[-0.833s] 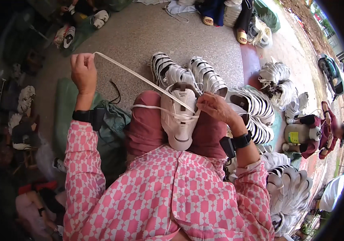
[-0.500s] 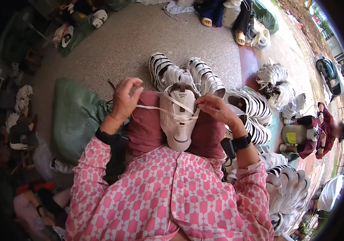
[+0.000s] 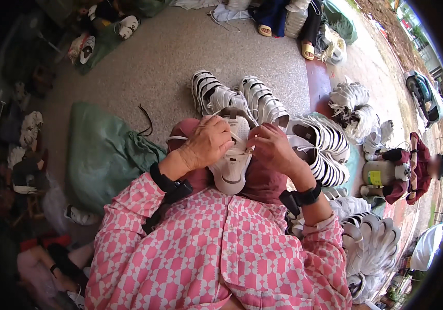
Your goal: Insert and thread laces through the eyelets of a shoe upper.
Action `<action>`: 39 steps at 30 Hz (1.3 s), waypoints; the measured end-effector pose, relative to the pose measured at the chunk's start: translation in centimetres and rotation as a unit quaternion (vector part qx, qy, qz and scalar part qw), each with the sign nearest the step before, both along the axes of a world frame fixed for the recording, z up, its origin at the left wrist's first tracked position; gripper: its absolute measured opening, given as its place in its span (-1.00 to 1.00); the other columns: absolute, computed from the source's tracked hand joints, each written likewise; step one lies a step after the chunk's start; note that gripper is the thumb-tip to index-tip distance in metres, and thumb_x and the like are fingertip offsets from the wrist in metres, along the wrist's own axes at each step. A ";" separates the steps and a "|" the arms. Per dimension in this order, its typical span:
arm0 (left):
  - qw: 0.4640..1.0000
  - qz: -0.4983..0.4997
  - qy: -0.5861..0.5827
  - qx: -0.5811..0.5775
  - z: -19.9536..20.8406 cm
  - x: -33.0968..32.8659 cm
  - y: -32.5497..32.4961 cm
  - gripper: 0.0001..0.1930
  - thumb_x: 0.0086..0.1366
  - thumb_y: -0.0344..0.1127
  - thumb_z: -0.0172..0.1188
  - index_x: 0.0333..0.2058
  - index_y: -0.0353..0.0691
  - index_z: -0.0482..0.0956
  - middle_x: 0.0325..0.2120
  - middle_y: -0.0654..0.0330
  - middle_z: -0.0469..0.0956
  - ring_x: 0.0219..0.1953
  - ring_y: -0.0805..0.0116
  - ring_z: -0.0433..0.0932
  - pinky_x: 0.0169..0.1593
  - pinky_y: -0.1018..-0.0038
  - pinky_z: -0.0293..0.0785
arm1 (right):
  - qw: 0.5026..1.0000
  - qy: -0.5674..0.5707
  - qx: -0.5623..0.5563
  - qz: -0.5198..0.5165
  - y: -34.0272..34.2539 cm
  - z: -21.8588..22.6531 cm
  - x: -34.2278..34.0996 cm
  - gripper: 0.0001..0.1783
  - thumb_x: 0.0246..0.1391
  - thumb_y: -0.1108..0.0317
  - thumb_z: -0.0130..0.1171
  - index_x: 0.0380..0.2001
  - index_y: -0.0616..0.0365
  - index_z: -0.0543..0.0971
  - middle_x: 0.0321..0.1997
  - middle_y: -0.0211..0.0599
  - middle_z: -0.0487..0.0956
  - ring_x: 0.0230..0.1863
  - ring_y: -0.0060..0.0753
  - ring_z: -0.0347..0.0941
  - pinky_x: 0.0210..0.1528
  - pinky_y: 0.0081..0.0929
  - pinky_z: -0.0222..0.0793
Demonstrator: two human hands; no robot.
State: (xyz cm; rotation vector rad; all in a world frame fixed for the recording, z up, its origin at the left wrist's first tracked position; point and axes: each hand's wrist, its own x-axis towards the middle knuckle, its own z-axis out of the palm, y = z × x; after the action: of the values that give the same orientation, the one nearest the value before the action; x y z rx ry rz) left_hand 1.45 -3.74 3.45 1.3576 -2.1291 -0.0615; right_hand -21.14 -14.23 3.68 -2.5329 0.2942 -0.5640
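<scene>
A white shoe upper [image 3: 229, 174] with a brown collar lies in my lap between my thighs, its toe toward me. White lace runs across its eyelets. My left hand [image 3: 206, 142] rests over the left side of the upper, fingers bent together at the eyelets, partly hiding it. On the opposite side, my right hand [image 3: 274, 148] pinches the white lace near the middle of the throat. A length of lace trails out at the left of my left hand. Beyond my knees stand stacks of nested white uppers [image 3: 264, 101].
At my left sits a full green sack [image 3: 102, 155]. More bundled uppers [image 3: 325, 147] lie to the right, with a heap [image 3: 371, 243] nearer me. A person in dark red [image 3: 422, 168] sits far right beside a container [image 3: 379, 172]. Another person's sandalled feet [image 3: 308, 50] show at the back.
My left hand has come in from the left, away from the outstretched lace, onto the upper. My right hand has shifted slightly inward and turned its fingers to the lace at the middle.
</scene>
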 end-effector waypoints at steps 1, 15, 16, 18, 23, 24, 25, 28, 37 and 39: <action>1.000 0.000 -0.001 0.000 -0.2 0.1 -0.1 -0.88 0.14 -0.31 0.23 -0.43 -0.22 0.54 -0.33 0.14 0.48 -0.16 0.11 0.44 -0.02 0.27 0.35 | 1.000 0.004 -0.001 -0.009 0.2 0.0 0.0 -0.76 -0.18 0.53 0.24 -0.35 0.04 0.57 -0.20 -0.36 0.49 -0.12 -0.19 0.44 -0.09 -0.26 0.33; 0.990 0.002 0.136 0.048 -1.4 1.5 -1.2 -0.87 0.10 -0.35 0.29 -0.42 -0.24 0.54 -0.29 0.19 0.44 -0.19 0.19 0.43 -0.07 0.33 0.36 | 0.996 -0.021 -0.081 0.014 0.9 -1.4 0.0 -0.82 -0.19 0.47 0.19 -0.40 0.10 0.52 -0.38 -0.31 0.46 -0.34 -0.16 0.44 -0.25 -0.27 0.36; 0.990 0.003 0.136 0.048 -1.4 1.5 -1.3 -0.87 0.10 -0.35 0.29 -0.42 -0.24 0.54 -0.29 0.19 0.44 -0.19 0.19 0.43 -0.07 0.33 0.36 | 0.996 -0.018 -0.084 -0.006 1.3 -1.2 0.1 -0.82 -0.19 0.47 0.20 -0.40 0.08 0.51 -0.39 -0.32 0.46 -0.36 -0.18 0.43 -0.26 -0.28 0.36; 0.987 0.001 0.150 0.059 -1.4 1.4 -1.4 -0.86 0.10 -0.33 0.29 -0.42 -0.24 0.55 -0.30 0.19 0.44 -0.19 0.19 0.43 -0.07 0.34 0.35 | 0.996 -0.016 -0.086 -0.025 1.6 -1.3 0.1 -0.81 -0.19 0.46 0.20 -0.40 0.07 0.50 -0.40 -0.34 0.45 -0.39 -0.20 0.43 -0.26 -0.29 0.36; 0.987 -0.004 0.136 0.081 -1.5 1.4 -1.3 -0.83 0.10 -0.25 0.30 -0.47 -0.21 0.58 -0.34 0.21 0.44 -0.20 0.21 0.42 -0.06 0.32 0.32 | 0.993 -0.033 -0.117 -0.009 1.4 -1.7 -0.1 -0.80 -0.20 0.44 0.22 -0.42 0.07 0.47 -0.44 -0.35 0.43 -0.42 -0.24 0.41 -0.29 -0.33 0.34; 0.990 -0.005 0.117 0.080 -1.3 1.2 -1.2 -0.82 0.12 -0.23 0.29 -0.51 -0.21 0.58 -0.35 0.22 0.44 -0.22 0.23 0.40 -0.07 0.33 0.30 | 0.993 -0.033 -0.116 -0.009 1.5 -1.8 0.0 -0.80 -0.20 0.44 0.22 -0.42 0.07 0.47 -0.44 -0.35 0.43 -0.42 -0.24 0.41 -0.29 -0.33 0.34; 0.990 -0.006 0.117 0.080 -1.5 0.9 -1.1 -0.82 0.12 -0.23 0.29 -0.51 -0.21 0.58 -0.35 0.22 0.44 -0.22 0.23 0.40 -0.07 0.33 0.30 | 0.989 -0.043 -0.141 -0.026 1.6 -1.9 0.1 -0.81 -0.20 0.43 0.22 -0.42 0.07 0.47 -0.45 -0.35 0.42 -0.43 -0.27 0.41 -0.30 -0.34 0.33; 0.994 0.045 0.063 0.072 -1.8 -0.1 -1.2 -0.79 0.14 -0.16 0.27 -0.54 -0.15 0.61 -0.39 0.26 0.43 -0.23 0.26 0.39 -0.07 0.32 0.24 | 0.979 -0.054 -0.186 -0.071 2.0 -2.3 0.4 -0.81 -0.19 0.41 0.23 -0.44 0.07 0.45 -0.45 -0.36 0.41 -0.43 -0.31 0.40 -0.31 -0.36 0.31; 0.987 0.109 0.071 0.092 -1.8 -1.9 -1.8 -0.75 0.11 -0.08 0.31 -0.57 -0.11 0.67 -0.44 0.26 0.44 -0.24 0.28 0.43 -0.08 0.27 0.17 | 0.961 -0.109 -0.244 -0.066 1.9 -4.6 1.1 -0.79 -0.19 0.40 0.23 -0.43 0.08 0.44 -0.30 -0.35 0.44 -0.35 -0.32 0.39 -0.26 -0.38 0.27; 0.989 0.119 -0.010 0.087 -1.8 -2.0 -1.8 -0.74 0.09 -0.08 0.32 -0.56 -0.15 0.67 -0.44 0.22 0.44 -0.25 0.24 0.43 -0.08 0.26 0.18 | 0.962 -0.104 -0.247 -0.049 2.0 -4.2 1.0 -0.79 -0.20 0.40 0.23 -0.42 0.08 0.43 -0.28 -0.34 0.45 -0.32 -0.32 0.40 -0.24 -0.36 0.26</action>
State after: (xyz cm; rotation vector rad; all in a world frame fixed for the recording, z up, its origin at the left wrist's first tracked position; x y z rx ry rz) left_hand -0.52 -5.52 1.63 1.7114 -1.9999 -0.1409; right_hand -20.16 -12.20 -0.52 -2.9078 0.2215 -1.0448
